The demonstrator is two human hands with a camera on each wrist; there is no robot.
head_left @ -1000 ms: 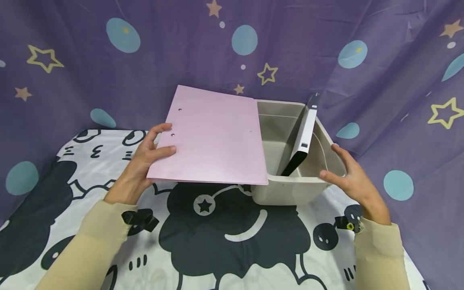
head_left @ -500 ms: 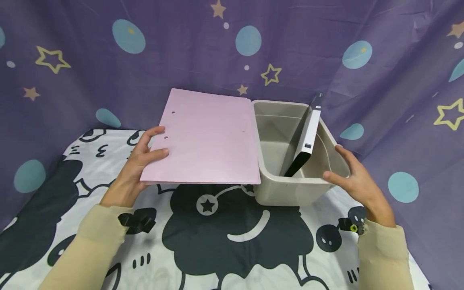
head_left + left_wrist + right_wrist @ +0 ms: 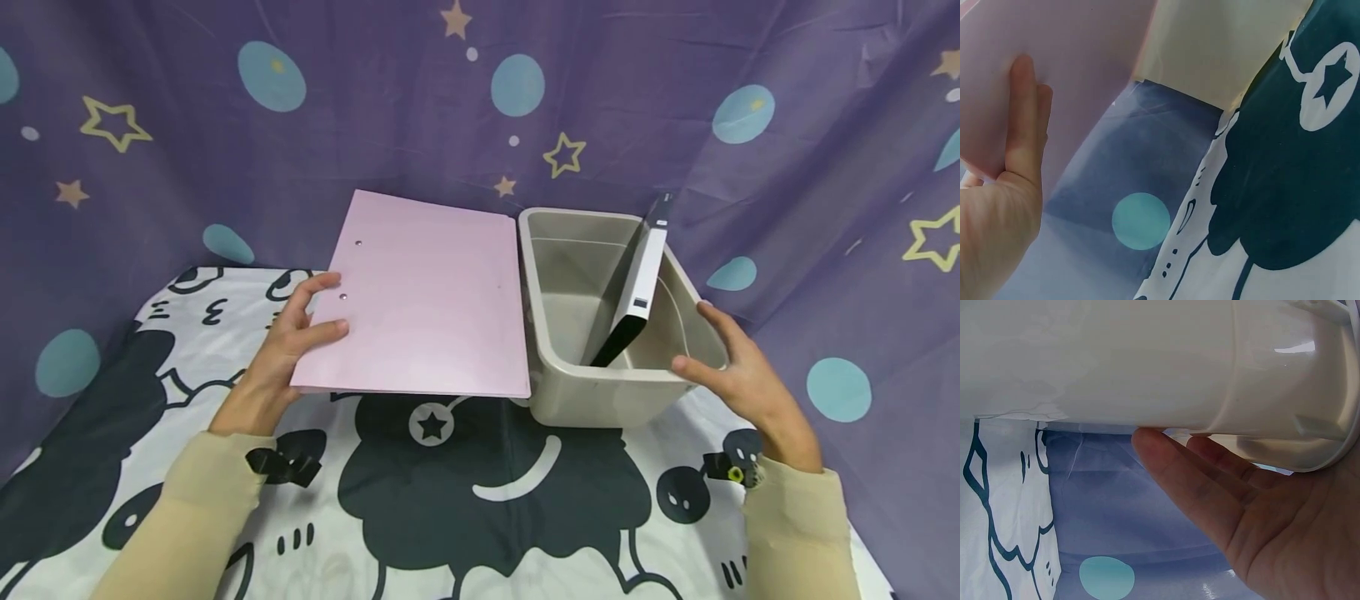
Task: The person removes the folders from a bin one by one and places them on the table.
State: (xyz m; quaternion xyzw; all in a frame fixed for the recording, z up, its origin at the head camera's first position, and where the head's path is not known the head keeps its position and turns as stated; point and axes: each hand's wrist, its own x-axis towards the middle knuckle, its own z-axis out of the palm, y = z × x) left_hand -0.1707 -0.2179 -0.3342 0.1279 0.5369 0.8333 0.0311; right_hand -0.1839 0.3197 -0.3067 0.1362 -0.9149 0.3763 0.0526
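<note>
My left hand (image 3: pixel 281 350) holds a flat pink folder (image 3: pixel 427 300) with two metal rivets by its left edge. The thumb lies on top; in the left wrist view, straight fingers (image 3: pixel 1025 119) support the underside. The folder's right edge is beside a grey-beige plastic bin (image 3: pixel 585 400). At the bin's right front corner my right hand (image 3: pixel 750 387) grips the rim, thumb over it. From the right wrist, fingertips (image 3: pixel 1154 447) show against the bin's outer wall. Inside the bin leans a black binder (image 3: pixel 636 283) with a white spine, its top above the back rim.
A white cloth (image 3: pixel 570 575) with dark cartoon sheep covers the surface under the bin. Right behind the bin and folder hangs a purple curtain (image 3: pixel 420 108) with stars and blue dots, which also closes in both sides.
The folder has moved left with my left hand and dropped slightly, from overlapping the bin's left rim to beside it. My right hand stays at the bin's rim.
</note>
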